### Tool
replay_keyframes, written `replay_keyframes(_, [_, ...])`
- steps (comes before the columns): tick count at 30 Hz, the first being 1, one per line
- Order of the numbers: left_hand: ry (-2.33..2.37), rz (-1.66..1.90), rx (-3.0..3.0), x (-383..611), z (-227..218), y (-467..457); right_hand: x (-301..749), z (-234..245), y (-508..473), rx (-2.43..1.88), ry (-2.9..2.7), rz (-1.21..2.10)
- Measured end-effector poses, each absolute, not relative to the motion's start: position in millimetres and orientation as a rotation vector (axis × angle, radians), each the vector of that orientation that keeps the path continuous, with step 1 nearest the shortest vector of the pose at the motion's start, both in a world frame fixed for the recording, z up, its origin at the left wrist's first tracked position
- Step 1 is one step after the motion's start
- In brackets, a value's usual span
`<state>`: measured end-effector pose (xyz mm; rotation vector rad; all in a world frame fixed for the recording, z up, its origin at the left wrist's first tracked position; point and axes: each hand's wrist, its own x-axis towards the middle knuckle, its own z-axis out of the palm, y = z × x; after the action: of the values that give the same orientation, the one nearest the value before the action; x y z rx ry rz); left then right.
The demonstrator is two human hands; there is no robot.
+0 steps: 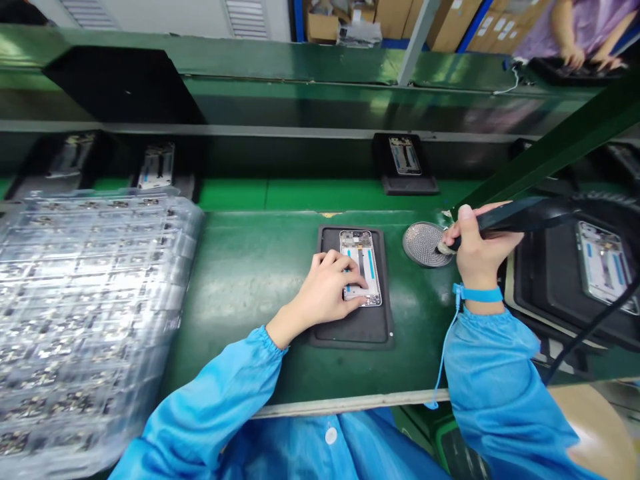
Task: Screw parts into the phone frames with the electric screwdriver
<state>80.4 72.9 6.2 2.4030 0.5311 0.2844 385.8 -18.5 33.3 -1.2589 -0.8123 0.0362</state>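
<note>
**Head cam: one hand pinning a phone chassis, the other on a driver**

The left hand lies flat on the open phone chassis. Its grip is released, fingers spread and just pressing down, which I'd guess keeps the chassis seated. The chassis sits in a recessed matte black fixture in the middle of the green counter, closer to the near edge. The recess looks shaped so the chassis can't slide.

The right hand has its grip clenched around a black electric screwdriver. It's held low like a pen, tip touching a round, metallic, dimpled screw dish just right of the fixture. There's a blue wrist strap on that arm with a cord hanging off it.

A stack of clear, shiny plastic blister trays fills the counter's left end. A second chassis sits at the right edge.
</note>
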Motion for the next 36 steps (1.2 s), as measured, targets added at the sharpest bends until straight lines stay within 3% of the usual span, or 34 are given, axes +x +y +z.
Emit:
replay_keyframes(5, [0.531, 0.240, 2.371, 82.0, 11.9, 71.6, 343.5, 60.3, -29.8, -1.045, -0.843, 0.081])
replay_keyframes(14, [0.526, 0.217, 2.375, 82.7, 14.7, 69.9, 255.3, 51.1, -36.5, -0.844, -1.080, 0.658])
replay_keyframes(36, [0.537, 0.093, 2.544, 43.1, 23.5, 31.2, 253.7, 39.1, -46.6, -0.874, -1.124, 0.791])
